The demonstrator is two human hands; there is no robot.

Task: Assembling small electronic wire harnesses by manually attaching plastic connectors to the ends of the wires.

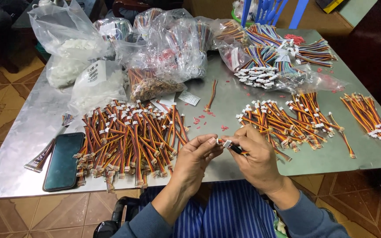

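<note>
Both hands (225, 152) on crosswise cable (232, 146), white connector (227, 143) leftward.

A single head-worn view is given, directed steeply downward from close above the metal table (243, 101). The near edge and lap are included.

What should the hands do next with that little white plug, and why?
Probably push the dark tool in the right hand a bit further into the white plug. The left hand pinches the plug between fingertips, and the tool's tip already sits against it. Finished-looking cables lie piled on the table to the left.
</note>
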